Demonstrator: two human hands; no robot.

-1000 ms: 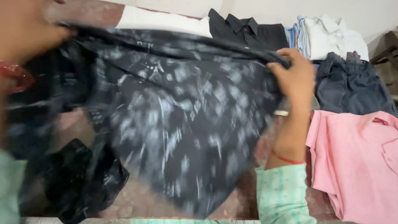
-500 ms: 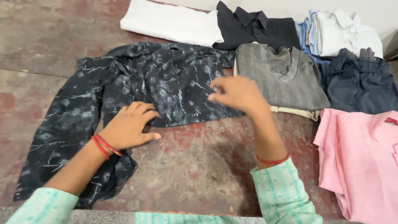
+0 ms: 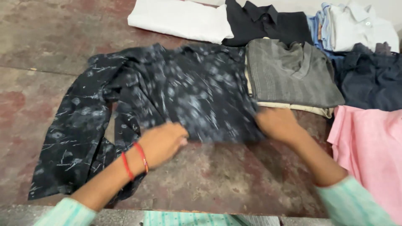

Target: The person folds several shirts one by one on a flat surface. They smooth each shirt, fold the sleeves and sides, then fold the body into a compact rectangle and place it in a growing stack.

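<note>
The dark patterned shirt point(image 3: 167, 100) lay spread on the reddish surface point(image 3: 217, 175), and the step looked like smoothing it flat. The left hand point(image 3: 161, 142) and right hand point(image 3: 278, 123) pressed its near hem; blur hid any pinch. Folding would call for a firm hold on that hem.

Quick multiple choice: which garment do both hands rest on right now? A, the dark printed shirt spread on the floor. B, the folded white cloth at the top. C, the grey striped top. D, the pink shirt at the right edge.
A: the left hand and right hand both sit on the lower edge of the dark printed shirt, apart from the other clothes.
</note>
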